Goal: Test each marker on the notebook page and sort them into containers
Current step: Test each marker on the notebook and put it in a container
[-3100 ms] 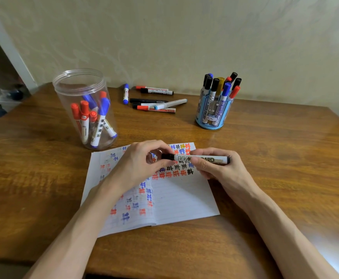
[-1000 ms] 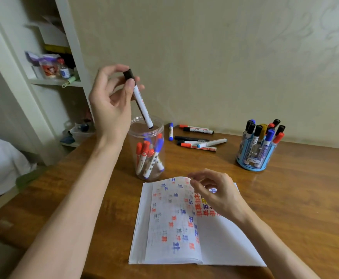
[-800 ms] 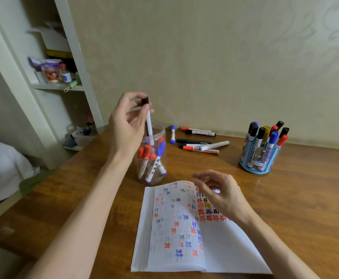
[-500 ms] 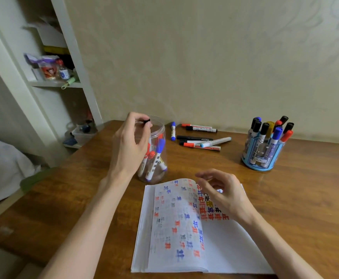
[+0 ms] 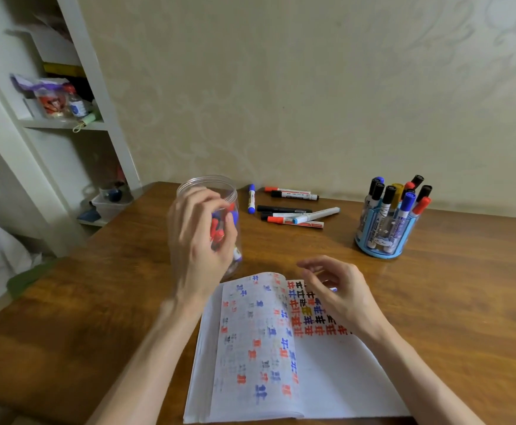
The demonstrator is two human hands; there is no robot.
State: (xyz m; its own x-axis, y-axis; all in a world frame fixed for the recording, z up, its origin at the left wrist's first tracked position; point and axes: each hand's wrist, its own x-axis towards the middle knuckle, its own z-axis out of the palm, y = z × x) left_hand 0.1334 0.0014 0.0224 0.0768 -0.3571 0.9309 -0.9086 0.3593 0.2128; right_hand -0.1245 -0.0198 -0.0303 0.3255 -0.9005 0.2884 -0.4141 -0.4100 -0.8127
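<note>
A clear plastic jar (image 5: pixel 206 181) stands at the back left of the table, holding red- and blue-capped markers. My left hand (image 5: pixel 201 240) hovers in front of it with fingers loosely apart, no marker in it, hiding most of the jar. The open notebook (image 5: pixel 327 378) lies in front of me, its pages covered with red, blue and black test marks. Just above its top right part is my right hand (image 5: pixel 339 289), fingers spread and holding nothing. Several loose markers (image 5: pixel 293 210) lie near the wall. A blue round holder (image 5: pixel 382 240) full of upright markers stands at the right.
The wooden table (image 5: pixel 465 302) ends at a wall behind the markers. A white shelf unit (image 5: pixel 66 124) with small items stands to the left, beyond the table's left edge.
My left hand carried the black-capped marker from the notebook to the jar, lowered it in and let go. The right hand released the marker and stayed over the notebook.
</note>
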